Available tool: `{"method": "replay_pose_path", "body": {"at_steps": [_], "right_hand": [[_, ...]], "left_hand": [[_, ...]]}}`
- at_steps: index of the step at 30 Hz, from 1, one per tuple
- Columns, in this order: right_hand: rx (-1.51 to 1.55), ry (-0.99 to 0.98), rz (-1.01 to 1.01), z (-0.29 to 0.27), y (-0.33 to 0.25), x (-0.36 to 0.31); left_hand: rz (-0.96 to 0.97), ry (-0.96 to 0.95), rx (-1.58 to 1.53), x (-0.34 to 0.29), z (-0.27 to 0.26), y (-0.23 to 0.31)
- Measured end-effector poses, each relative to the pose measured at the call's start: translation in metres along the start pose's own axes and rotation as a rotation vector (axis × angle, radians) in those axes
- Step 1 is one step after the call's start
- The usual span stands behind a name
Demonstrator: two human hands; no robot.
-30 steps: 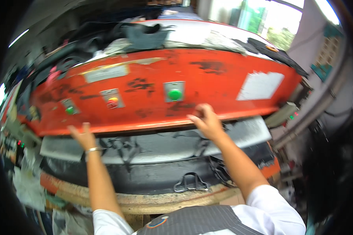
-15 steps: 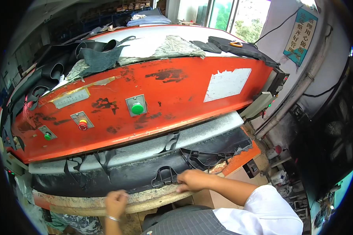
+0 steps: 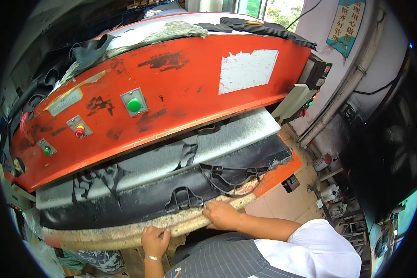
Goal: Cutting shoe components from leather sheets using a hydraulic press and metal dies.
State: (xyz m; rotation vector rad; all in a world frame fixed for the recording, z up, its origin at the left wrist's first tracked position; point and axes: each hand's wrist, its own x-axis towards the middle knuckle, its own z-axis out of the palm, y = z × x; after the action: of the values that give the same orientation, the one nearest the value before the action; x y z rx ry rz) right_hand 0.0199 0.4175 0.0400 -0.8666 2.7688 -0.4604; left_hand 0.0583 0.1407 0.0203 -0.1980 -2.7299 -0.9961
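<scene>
My left hand (image 3: 154,241) is curled against the worn tan padded edge (image 3: 102,240) of the press bed, thumb raised. Farther right, my right hand (image 3: 221,214) has its fingers bent over the same edge. Just beyond it, a small black cutting die (image 3: 184,200) stands on a black sheet (image 3: 139,204). A larger black die (image 3: 234,178), with a curved outline, lies to its right. Behind the sheet is a pale slab (image 3: 245,132) with cut black scraps (image 3: 97,180) on it. Fingertips of both hands are partly hidden.
The red press head (image 3: 180,88) spans the far side, with a green button (image 3: 134,105) and a red stop button (image 3: 79,131). Stacked dark sheets (image 3: 264,31) lie on top. A control box (image 3: 317,69) stands at the right, and a pipe (image 3: 338,102) runs along the wall.
The bed has slid out toward me, showing more slab and scraps beneath the press head. My left hand has moved right, onto the padded edge. The view has shifted.
</scene>
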Motion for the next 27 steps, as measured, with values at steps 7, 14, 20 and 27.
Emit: {"method": "replay_pose_path", "body": {"at_steps": [7, 14, 20, 27], "right_hand": [[0.142, 0.253, 0.111, -0.072, 0.088, 0.024], [-0.022, 0.481, 0.249, -0.065, 0.172, 0.067], [-0.016, 0.420, -0.035, -0.040, 0.158, 0.021], [0.088, 0.175, -0.170, -0.100, 0.186, 0.011]], "left_hand": [[-0.256, -0.157, -0.041, -0.028, 0.033, -0.036], [-0.328, -0.424, 0.037, -0.061, 0.012, 0.034], [-0.399, -0.323, 0.026, -0.083, 0.005, 0.041], [-0.288, 0.057, -0.143, -0.088, 0.032, 0.015]]}}
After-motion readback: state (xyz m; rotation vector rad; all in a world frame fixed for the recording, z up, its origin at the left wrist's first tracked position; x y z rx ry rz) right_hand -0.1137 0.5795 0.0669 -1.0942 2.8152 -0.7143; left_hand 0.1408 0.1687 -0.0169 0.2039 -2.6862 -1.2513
